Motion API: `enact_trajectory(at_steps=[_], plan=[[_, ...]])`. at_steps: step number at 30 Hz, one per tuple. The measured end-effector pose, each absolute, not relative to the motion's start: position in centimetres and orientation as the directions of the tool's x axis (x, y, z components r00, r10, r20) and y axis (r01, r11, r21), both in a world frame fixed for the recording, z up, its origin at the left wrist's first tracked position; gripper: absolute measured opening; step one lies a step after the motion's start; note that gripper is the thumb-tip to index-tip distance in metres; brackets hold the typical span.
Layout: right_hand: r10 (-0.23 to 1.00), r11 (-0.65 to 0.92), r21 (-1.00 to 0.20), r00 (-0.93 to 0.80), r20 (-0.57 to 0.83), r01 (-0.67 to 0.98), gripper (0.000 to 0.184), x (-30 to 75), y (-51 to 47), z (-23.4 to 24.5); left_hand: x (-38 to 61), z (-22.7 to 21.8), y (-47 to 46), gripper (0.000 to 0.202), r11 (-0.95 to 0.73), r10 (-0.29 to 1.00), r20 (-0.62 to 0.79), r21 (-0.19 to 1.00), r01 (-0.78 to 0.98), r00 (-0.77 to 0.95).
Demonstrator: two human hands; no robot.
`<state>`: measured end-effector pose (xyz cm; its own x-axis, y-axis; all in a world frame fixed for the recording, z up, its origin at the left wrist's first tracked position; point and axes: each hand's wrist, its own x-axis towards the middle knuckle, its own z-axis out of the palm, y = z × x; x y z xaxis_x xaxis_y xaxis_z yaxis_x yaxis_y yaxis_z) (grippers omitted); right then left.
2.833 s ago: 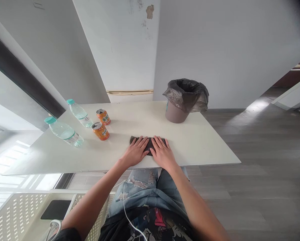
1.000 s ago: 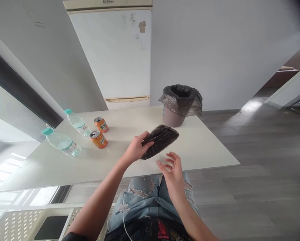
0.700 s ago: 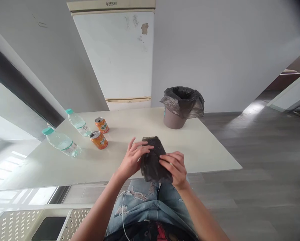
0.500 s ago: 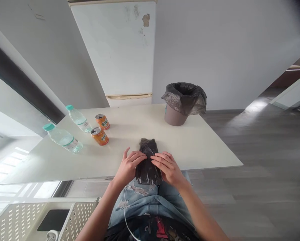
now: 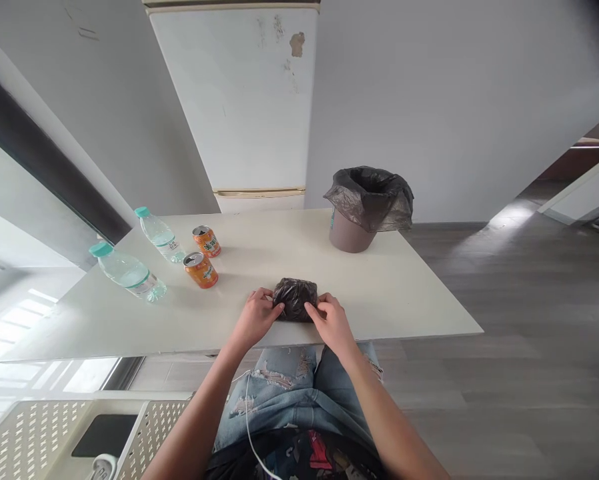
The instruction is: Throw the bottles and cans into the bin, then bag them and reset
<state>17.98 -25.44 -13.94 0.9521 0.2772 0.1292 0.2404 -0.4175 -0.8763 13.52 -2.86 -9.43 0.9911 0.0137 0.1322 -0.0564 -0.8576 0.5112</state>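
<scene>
A black plastic bag (image 5: 295,300), folded into a short bundle, lies at the front edge of the white table (image 5: 259,250). My left hand (image 5: 257,317) pinches its left end, thumb on top and fingers behind. At the right end my right hand (image 5: 330,321) grips it the same way. Beyond and to the right stands a brown trash bin (image 5: 350,233), its black liner (image 5: 389,203) folded over the rim.
Two orange cans (image 5: 200,270) stand at the left of the table. Beside them are two clear plastic bottles with teal caps (image 5: 129,275), the nearer one further left. A white fridge (image 5: 239,100) rises behind. A perforated cream basket (image 5: 34,437) sits low on the left.
The black bag has gone from a longer strip hanging over the table edge to a short folded bundle. Both hands have shifted from its top to its two ends.
</scene>
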Motion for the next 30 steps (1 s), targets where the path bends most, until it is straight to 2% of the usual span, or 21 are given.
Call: enact_trajectory(at_steps=[4,8,10,12,15,16,18,20,22,26,30], plan=[[0.214,-0.513,-0.84,0.974,0.073,0.175,0.053,18.7,-24.4,-14.0,13.7,-11.0,-2.9,0.038,-0.882,0.109,0.138,0.47,0.032,0.984],[0.18,-0.625,-0.768,0.983,0.034,0.141,0.046,18.9,-23.5,-13.6,13.2,-11.7,-3.2,0.007,-0.892,0.19,0.212,0.445,0.078,0.959],[0.171,-0.665,-0.736,0.985,0.015,0.127,0.037,18.8,-23.2,-13.4,13.1,-11.6,-3.5,0.02,-0.891,0.218,0.247,0.445,0.09,0.944],[0.139,-0.66,-0.738,0.988,0.063,0.14,0.028,18.6,-23.0,-13.2,13.1,-11.2,-4.1,0.029,-0.901,0.226,0.304,0.427,0.08,0.926],[0.119,-0.592,-0.746,0.949,0.292,0.304,0.035,18.2,-22.9,-12.7,13.2,-10.3,-5.0,0.036,-0.933,0.125,0.375,0.359,-0.019,0.919],[0.157,-0.571,-0.722,0.915,0.371,0.391,0.035,18.1,-22.9,-12.5,13.3,-10.1,-5.3,0.04,-0.942,0.054,0.373,0.327,-0.077,0.926],[0.322,-0.531,-0.634,0.826,0.463,0.563,0.04,18.3,-22.9,-12.2,13.7,-10.2,-5.5,0.047,-0.945,-0.094,0.318,0.269,-0.185,0.943],[0.509,-0.508,-0.543,0.741,0.438,0.669,0.048,19.0,-22.6,-12.1,14.3,-10.7,-5.4,0.053,-0.951,-0.164,0.228,0.221,-0.216,0.96],[0.628,-0.526,-0.493,0.707,0.324,0.693,0.054,20.1,-22.3,-12.3,15.0,-11.5,-5.0,0.057,-0.966,-0.164,0.129,0.181,-0.186,0.978],[0.704,-0.598,-0.494,0.708,0.054,0.632,0.065,21.8,-21.7,-12.9,15.9,-12.2,-4.3,0.059,-0.986,-0.131,-0.014,0.109,-0.129,0.991],[0.704,-0.615,-0.495,0.71,0.003,0.613,0.067,22.0,-21.5,-13.4,16.0,-11.6,-4.5,0.06,-0.995,-0.079,-0.073,0.062,-0.075,0.994]])
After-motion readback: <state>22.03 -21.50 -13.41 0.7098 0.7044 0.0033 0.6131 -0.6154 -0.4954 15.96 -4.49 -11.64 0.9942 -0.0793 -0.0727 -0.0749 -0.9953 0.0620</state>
